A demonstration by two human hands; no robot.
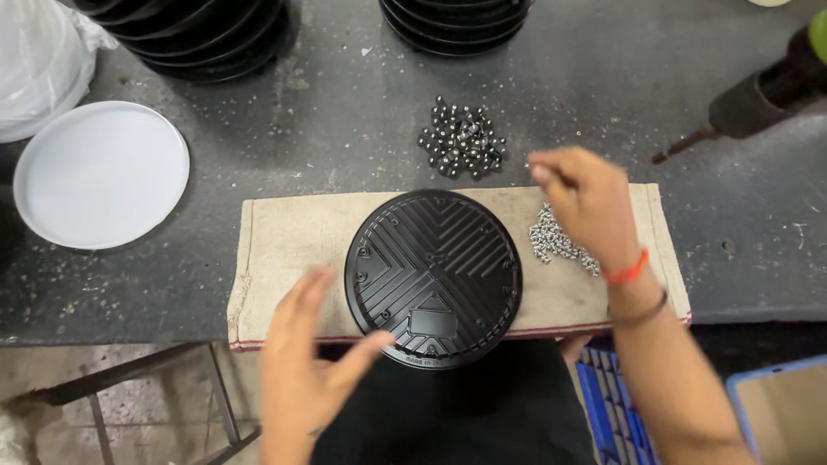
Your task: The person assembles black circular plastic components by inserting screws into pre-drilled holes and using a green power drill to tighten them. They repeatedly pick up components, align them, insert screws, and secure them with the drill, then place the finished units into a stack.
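A round black ribbed plastic cover [433, 275] lies on a beige cloth mat [284, 250] at the table's near edge. My left hand [306, 366] hovers open just left of the cover, thumb near its lower rim, holding nothing. My right hand [586, 202] is raised over the mat's right end, fingers pinched together above a heap of small silver screws [551, 241]; whether a screw is between the fingertips cannot be made out. A pile of dark round-headed fasteners [463, 138] lies on the table behind the cover.
A white round plate [102, 172] lies at left, by a white plastic bag [39, 60]. Two stacks of black covers [207, 34] [455, 21] stand at the back. A power screwdriver [749, 99] points in from the right. A blue crate [616, 413] sits below the table edge.
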